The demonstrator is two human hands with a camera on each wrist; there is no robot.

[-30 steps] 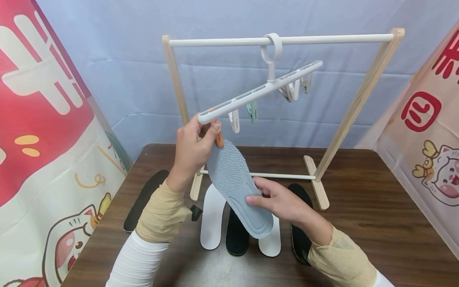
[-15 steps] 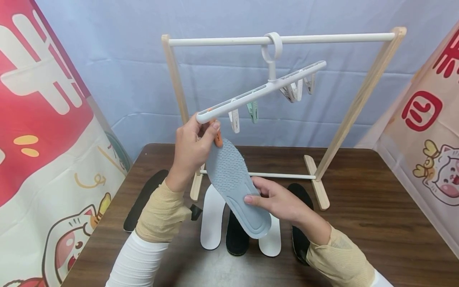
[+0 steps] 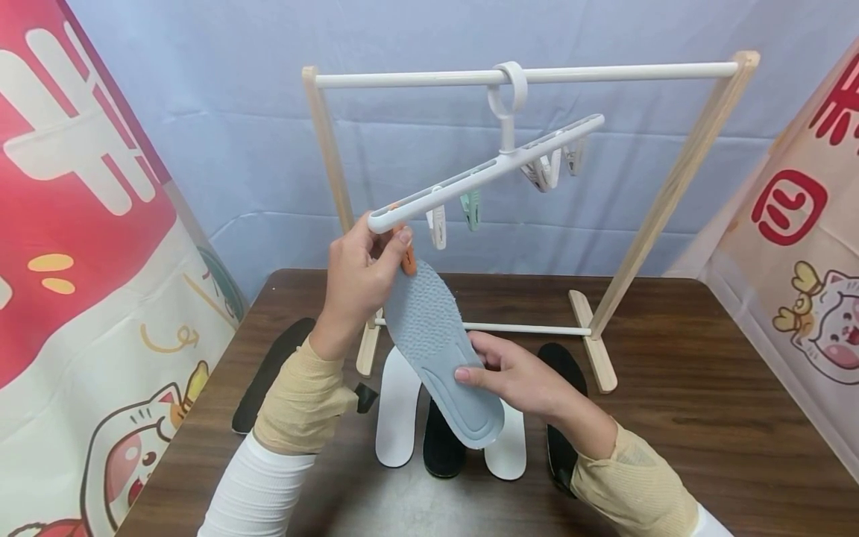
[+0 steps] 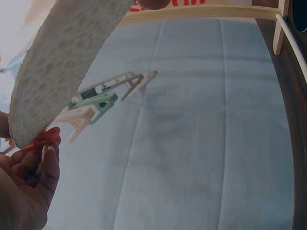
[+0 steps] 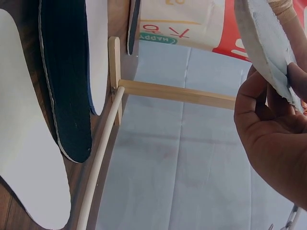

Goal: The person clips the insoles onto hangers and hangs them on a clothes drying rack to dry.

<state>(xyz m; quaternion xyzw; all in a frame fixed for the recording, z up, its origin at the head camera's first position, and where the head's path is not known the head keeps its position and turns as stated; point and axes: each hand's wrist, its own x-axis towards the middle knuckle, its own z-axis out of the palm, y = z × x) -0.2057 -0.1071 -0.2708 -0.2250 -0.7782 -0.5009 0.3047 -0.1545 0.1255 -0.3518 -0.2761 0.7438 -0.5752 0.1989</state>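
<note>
A light grey-blue insole (image 3: 436,335) hangs at a slant below the left end of a white clip hanger (image 3: 483,173). My left hand (image 3: 362,276) pinches the orange clothespin (image 3: 408,261) at that end, right at the insole's upper tip. Whether the clothespin's jaws bite the insole cannot be told. Lower down, my right hand (image 3: 517,373) holds the insole by its side edge, thumb on the front face. In the left wrist view the insole's dimpled back (image 4: 57,67) shows, its tip beside the orange clothespin (image 4: 45,138).
A wooden rack with a white top rod (image 3: 624,73) carries the hanger. White (image 3: 438,227), green (image 3: 472,209) and other pale clothespins hang from it. On the dark table (image 3: 725,418) lie white insoles (image 3: 397,410) and black insoles (image 3: 271,373), some partly hidden by hands and the held insole.
The insole's lower end and my right hand have shifted slightly left. The hanger has swayed a little and returned. My left hand keeps its pinch on the orange clothespin.
</note>
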